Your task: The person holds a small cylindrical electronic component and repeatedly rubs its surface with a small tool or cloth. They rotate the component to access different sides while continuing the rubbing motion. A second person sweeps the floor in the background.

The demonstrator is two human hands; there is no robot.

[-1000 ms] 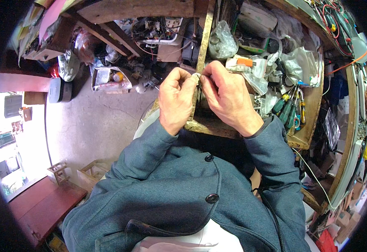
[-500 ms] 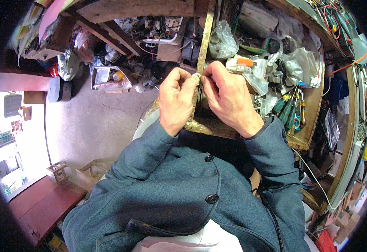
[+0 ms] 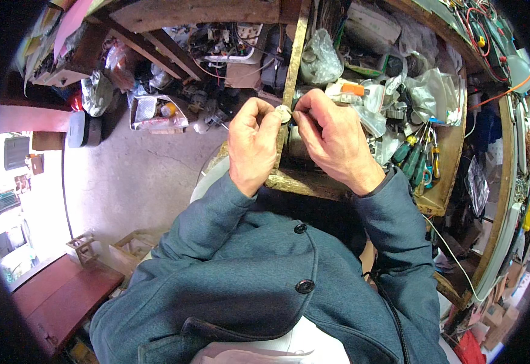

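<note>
Between thumb and forefinger my left hand pinches a small, pale, round piece, too small to name more exactly. Close on its right is my right hand, thumb and fingertips pressed together. Whatever those right fingertips hold, if anything, is too small to make out. Both hands are raised over the near corner of an open wooden drawer. Its left side board runs away from me behind the pale piece.
Inside the drawer lie several screwdrivers, plastic bags and a white and orange box. On the floor at the left stand a carton of odds and ends and a dark case. A red-brown panel is lower left.
My right fingertips have drawn slightly away from the pale piece, leaving more of its round face showing in my left hand. The left hand has barely moved.
</note>
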